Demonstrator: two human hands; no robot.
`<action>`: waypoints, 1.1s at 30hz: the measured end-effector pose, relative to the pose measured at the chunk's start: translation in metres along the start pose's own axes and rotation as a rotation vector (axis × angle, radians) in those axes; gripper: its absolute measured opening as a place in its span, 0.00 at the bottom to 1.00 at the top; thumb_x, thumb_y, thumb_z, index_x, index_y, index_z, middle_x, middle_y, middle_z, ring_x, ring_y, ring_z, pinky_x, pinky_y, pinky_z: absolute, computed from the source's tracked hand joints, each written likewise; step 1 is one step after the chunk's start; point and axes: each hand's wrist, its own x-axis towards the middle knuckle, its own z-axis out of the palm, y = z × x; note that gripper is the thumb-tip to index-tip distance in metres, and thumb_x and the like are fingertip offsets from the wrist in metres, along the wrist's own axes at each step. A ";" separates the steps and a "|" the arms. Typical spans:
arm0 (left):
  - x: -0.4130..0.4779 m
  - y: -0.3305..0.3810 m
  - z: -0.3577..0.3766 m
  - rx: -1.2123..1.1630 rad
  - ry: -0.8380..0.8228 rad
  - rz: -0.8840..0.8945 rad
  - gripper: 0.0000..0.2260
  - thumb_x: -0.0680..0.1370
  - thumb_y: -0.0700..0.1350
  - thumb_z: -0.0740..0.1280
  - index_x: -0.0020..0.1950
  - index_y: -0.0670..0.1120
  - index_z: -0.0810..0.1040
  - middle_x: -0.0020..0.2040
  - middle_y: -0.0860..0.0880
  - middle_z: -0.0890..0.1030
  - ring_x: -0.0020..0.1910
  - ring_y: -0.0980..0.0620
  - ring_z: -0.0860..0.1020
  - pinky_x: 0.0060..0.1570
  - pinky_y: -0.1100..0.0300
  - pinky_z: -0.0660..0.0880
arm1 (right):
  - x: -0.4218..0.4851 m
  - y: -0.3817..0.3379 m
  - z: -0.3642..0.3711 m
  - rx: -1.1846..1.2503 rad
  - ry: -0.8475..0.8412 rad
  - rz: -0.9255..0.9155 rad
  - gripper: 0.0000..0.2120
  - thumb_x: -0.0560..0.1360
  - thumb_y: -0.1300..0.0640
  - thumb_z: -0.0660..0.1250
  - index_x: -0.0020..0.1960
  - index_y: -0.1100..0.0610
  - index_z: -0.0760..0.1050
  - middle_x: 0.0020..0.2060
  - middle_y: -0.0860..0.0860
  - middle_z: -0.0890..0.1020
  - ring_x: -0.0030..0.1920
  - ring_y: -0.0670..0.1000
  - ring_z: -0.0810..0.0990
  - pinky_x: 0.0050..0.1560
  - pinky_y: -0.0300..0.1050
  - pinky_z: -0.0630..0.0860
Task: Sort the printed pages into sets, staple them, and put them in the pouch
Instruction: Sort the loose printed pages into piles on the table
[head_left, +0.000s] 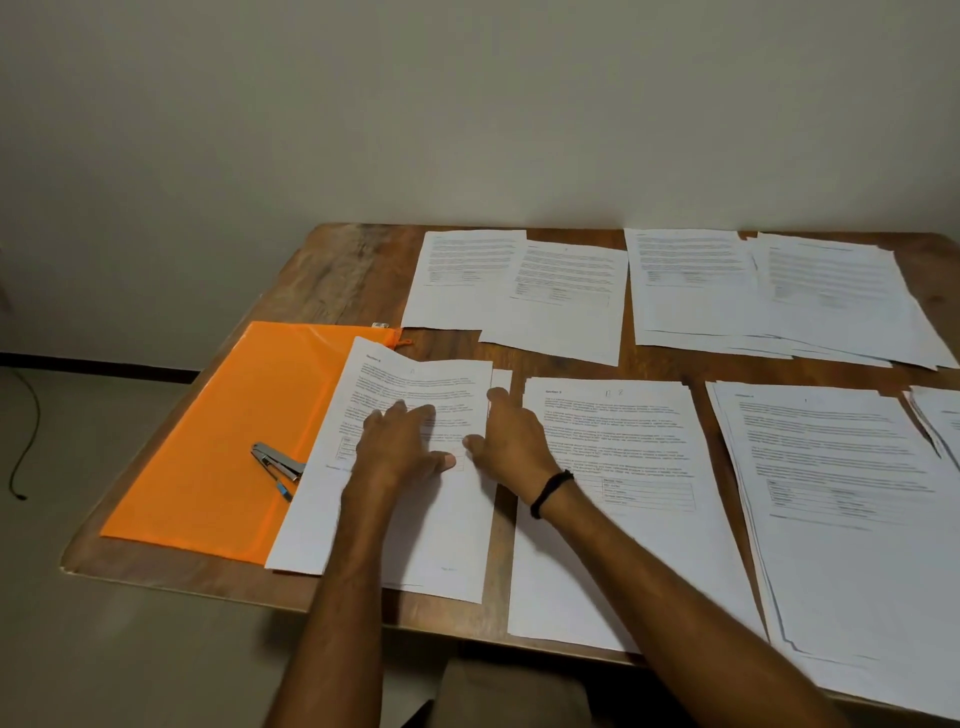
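- Wooden table (343, 270) set against a plain pale wall (467, 104), covered with piles of printed pages
- Left hand (400, 447) lies flat, fingers straight and spread, pressing down on the page stack (415, 535) directly under it
- Right hand (511, 441) sits at that stack's right edge, thumb on the top sheet and fingers bent over the edge; whether it actually pinches the paper cannot be told
- Black wristband (550, 491) circles the right wrist
- Orange pouch (223, 441) lies flat to the left of the left hand, its right part tucked under the stack
- Metal stapler (278, 467) rests on the pouch, just left of the left hand
- Second stack (623, 545) lies just right of the right hand, under the right forearm, with a third stack (857, 545) further right
- 4 far piles (566, 301) lie beyond both hands, along the wall side of the table
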 end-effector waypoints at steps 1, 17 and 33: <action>0.000 0.000 0.001 0.000 0.000 0.001 0.35 0.73 0.59 0.74 0.76 0.53 0.66 0.75 0.46 0.69 0.72 0.42 0.66 0.71 0.46 0.64 | -0.001 0.001 -0.001 0.025 -0.001 0.005 0.24 0.77 0.58 0.71 0.69 0.58 0.65 0.64 0.57 0.78 0.58 0.58 0.80 0.45 0.41 0.73; 0.004 0.002 0.008 -0.022 -0.052 0.021 0.36 0.72 0.62 0.74 0.77 0.55 0.65 0.78 0.47 0.64 0.76 0.38 0.62 0.74 0.38 0.60 | 0.115 0.066 -0.067 -0.208 0.160 0.015 0.39 0.73 0.46 0.75 0.76 0.61 0.61 0.73 0.59 0.69 0.74 0.63 0.64 0.72 0.57 0.65; -0.011 0.015 -0.021 -0.434 0.096 0.008 0.35 0.74 0.57 0.75 0.77 0.48 0.68 0.74 0.45 0.71 0.72 0.43 0.71 0.71 0.45 0.68 | 0.105 0.066 -0.067 -0.366 0.538 -0.423 0.19 0.80 0.46 0.65 0.38 0.57 0.82 0.32 0.53 0.84 0.32 0.55 0.80 0.42 0.49 0.77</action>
